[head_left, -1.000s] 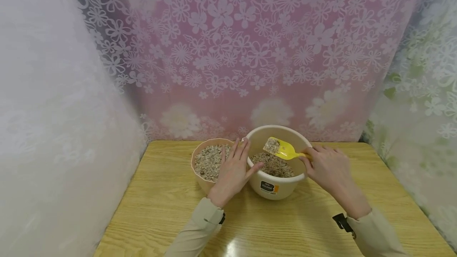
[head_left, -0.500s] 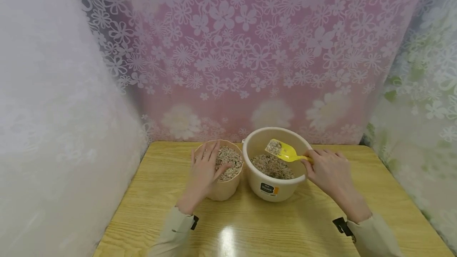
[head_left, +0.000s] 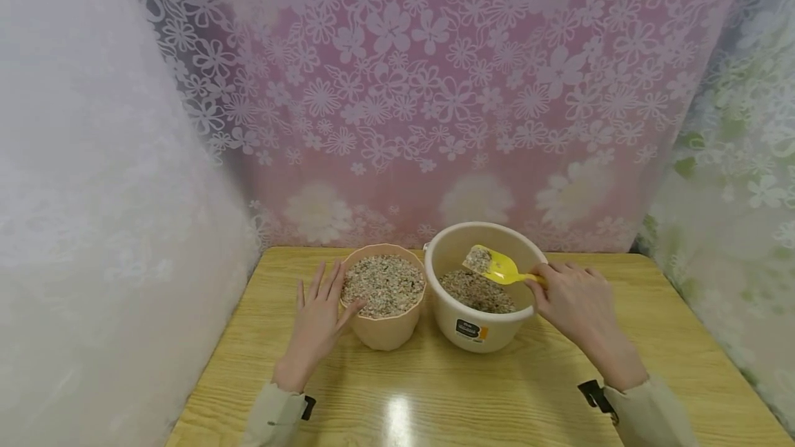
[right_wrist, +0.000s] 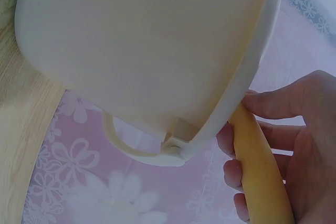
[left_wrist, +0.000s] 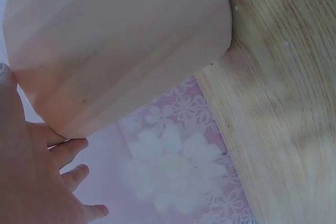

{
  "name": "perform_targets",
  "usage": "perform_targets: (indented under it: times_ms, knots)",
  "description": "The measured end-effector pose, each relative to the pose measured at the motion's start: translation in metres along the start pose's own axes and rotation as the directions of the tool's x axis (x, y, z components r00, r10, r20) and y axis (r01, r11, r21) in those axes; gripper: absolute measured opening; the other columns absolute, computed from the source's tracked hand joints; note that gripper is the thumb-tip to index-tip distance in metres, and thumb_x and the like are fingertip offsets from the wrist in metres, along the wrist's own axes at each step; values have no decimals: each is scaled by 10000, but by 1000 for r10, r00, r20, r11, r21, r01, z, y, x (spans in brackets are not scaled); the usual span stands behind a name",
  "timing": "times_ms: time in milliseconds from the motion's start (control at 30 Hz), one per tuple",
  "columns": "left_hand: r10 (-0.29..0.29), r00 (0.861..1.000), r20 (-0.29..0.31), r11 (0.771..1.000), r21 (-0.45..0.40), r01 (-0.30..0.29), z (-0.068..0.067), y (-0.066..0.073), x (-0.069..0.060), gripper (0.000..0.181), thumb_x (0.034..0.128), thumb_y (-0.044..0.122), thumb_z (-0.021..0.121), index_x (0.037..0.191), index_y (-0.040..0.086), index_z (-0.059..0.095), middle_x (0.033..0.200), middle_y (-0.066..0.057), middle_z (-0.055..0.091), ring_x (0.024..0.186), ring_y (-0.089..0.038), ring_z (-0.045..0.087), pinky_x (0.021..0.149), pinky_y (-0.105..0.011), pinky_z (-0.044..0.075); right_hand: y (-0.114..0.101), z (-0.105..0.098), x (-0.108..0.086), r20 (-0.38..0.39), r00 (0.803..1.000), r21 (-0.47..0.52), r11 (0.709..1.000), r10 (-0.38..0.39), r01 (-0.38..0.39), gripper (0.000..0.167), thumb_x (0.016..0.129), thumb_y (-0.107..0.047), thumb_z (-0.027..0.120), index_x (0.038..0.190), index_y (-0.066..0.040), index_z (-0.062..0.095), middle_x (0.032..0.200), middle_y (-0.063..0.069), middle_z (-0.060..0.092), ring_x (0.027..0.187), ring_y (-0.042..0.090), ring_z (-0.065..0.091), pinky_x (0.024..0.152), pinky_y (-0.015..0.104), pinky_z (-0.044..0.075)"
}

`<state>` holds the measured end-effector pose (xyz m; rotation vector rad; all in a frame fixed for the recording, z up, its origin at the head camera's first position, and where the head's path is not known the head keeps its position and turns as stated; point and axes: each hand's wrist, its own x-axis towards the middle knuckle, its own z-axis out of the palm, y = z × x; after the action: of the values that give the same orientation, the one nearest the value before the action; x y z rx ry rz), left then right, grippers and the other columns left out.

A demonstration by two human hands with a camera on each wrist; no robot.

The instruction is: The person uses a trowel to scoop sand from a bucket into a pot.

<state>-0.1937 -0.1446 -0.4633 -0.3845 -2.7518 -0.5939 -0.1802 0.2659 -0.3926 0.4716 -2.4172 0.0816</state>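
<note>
My right hand (head_left: 577, 299) grips the handle of a yellow scoop (head_left: 503, 270), whose blade carries a small heap of pale grit over a cream bucket (head_left: 472, 326). More of the grit (head_left: 477, 292) lies in the bottom of that bucket. Close up in the right wrist view, fingers and thumb wrap the scoop's yellow handle (right_wrist: 257, 166) beside the bucket's rim. To the left stands a peach pot (head_left: 385, 333), filled nearly to its rim with similar grit (head_left: 384, 285). My left hand (head_left: 317, 319), fingers straight and spread, touches the left side of the pot's rim.
Both containers stand side by side on a wooden table (head_left: 466, 399), near its back edge. A pink flowered curtain (head_left: 397, 123) hangs behind it, with pale sheets on both sides. In the right wrist view the bucket's handle (right_wrist: 136, 153) hangs down.
My left hand has moved left, from between the two containers across the pot to its left side. The right hand keeps the loaded scoop above the bucket, almost unmoved.
</note>
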Motion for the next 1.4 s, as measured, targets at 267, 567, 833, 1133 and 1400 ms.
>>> perform_targets:
  times_ms: [267, 567, 833, 1133, 1400]
  knots:
    - [6, 998, -63, 1000, -8, -7, 6, -2, -2, 829, 997, 535, 569, 1612, 72, 260, 1649, -114, 294, 1539, -362, 193, 1189, -704, 56, -6, -5, 12, 52, 999, -15, 1000, 0, 0, 196, 872, -266, 766, 972, -98, 766, 705, 37, 677, 536, 198, 558, 471, 345, 402]
    - [-14, 1000, -18, 1000, -28, 13, 5, 0, -3, 821, 1019, 567, 502, 1628, 108, 197, 1675, -58, 222, 1565, -294, 99, 1202, -682, 9, -34, -16, 43, 134, 991, -10, 1000, -19, 21, 187, 932, -274, 716, 1005, -109, 765, 847, 45, 725, 747, 300, 673, 709, 498, 544]
    - [1, 998, -58, 999, -37, -3, 7, -1, -4, 831, 1002, 539, 557, 1618, 80, 239, 1646, -124, 304, 1546, -352, 166, 1189, -703, 39, -70, -13, 67, 123, 985, -17, 992, -123, 126, 163, 925, -270, 744, 934, -107, 736, 858, 47, 714, 830, 278, 677, 710, 456, 553]
    - [-12, 999, -37, 999, -42, 10, 7, -1, -4, 836, 1005, 565, 531, 1613, 62, 251, 1667, -86, 251, 1555, -333, 135, 1193, -699, 27, -108, 1, 85, 143, 955, -84, 958, -259, 272, 233, 903, -332, 774, 871, -108, 717, 741, 25, 650, 681, 222, 611, 618, 371, 497]
    - [-9, 999, -31, 998, -58, 7, 7, -1, -2, 825, 1001, 516, 576, 1613, 66, 254, 1661, -113, 268, 1561, -317, 104, 1190, -702, 15, -139, 15, 102, 239, 909, -183, 903, -342, 388, 206, 907, -313, 772, 763, -173, 728, 735, 4, 656, 648, 168, 576, 545, 285, 419]
